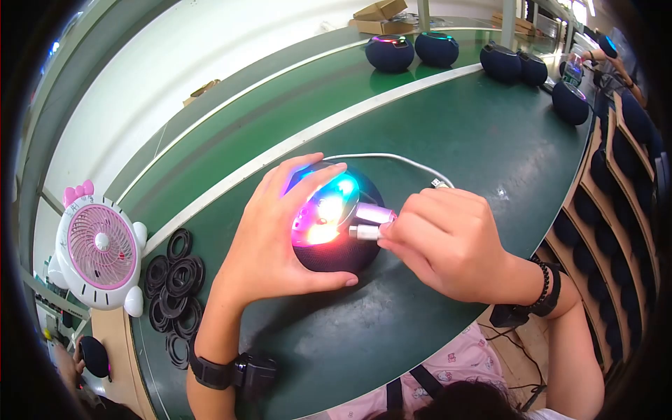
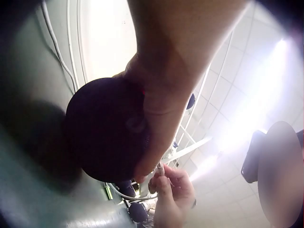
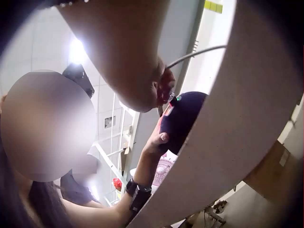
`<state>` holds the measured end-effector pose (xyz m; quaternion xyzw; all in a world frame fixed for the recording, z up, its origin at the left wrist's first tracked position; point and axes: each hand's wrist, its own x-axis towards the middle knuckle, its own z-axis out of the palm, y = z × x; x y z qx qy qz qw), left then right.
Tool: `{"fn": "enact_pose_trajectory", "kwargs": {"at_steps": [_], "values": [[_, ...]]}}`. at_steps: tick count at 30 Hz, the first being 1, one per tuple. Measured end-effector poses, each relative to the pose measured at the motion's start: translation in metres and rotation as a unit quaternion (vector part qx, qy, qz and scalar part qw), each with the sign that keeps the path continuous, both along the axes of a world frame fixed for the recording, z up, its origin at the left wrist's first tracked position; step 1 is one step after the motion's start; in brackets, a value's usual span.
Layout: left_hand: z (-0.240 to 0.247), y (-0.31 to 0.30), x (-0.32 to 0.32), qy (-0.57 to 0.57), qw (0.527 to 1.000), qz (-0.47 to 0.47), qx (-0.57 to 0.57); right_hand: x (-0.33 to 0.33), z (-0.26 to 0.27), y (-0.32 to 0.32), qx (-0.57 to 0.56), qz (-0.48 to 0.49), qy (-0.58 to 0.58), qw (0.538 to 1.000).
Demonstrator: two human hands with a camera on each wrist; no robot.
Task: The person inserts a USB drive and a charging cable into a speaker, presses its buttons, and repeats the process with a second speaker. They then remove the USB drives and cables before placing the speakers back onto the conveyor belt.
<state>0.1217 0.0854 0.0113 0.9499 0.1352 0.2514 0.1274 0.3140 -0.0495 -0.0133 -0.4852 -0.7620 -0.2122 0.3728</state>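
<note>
A round dark speaker (image 1: 343, 260) with a glowing multicoloured top sits on the green table. My left hand (image 1: 269, 231) curls round its left side, thumb at the near side and fingers over the top edge. In the left wrist view the speaker (image 2: 107, 130) is dark beneath that hand (image 2: 164, 114). My right hand (image 1: 448, 241) pinches a white cable plug (image 1: 365, 232) just right of the lit top; a second pinkish-white piece (image 1: 374, 213) lies beside it. In the right wrist view the right hand (image 3: 164, 90) is close to the speaker (image 3: 187, 118).
A pink and white fan (image 1: 102, 241) stands at the left beside several black rings (image 1: 183, 276). More round speakers (image 1: 389, 53) stand along the far side. A white cable (image 1: 392, 155) runs behind the held speaker. Racks of dark speakers (image 1: 595, 224) are at the right.
</note>
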Motion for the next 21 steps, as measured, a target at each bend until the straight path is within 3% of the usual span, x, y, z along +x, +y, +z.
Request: {"fn": "enact_pose_trajectory", "kwargs": {"at_steps": [4,9,17,19,20,21], "values": [[-0.002,0.002,-0.001,-0.009,1.000,-0.005,-0.002,0.001,-0.001,0.006,-0.022,0.018,0.038,0.999],[-0.002,0.001,0.000,-0.009,1.000,0.000,-0.007,-0.005,0.000,0.012,0.052,0.001,-0.070,0.996],[-0.004,0.004,0.000,-0.020,0.999,-0.019,-0.016,-0.005,-0.001,0.012,0.034,0.042,0.002,0.999],[-0.013,0.015,-0.002,-0.148,0.938,0.000,-0.312,-0.002,-0.001,0.013,0.027,0.067,0.033,0.997],[-0.015,0.023,-0.008,-0.191,0.895,-0.038,-0.402,-0.001,-0.004,0.013,0.030,0.068,0.034,0.997],[-0.022,0.025,-0.008,-0.193,0.895,-0.037,-0.401,-0.001,-0.007,0.014,0.033,0.070,0.036,0.996]]}}
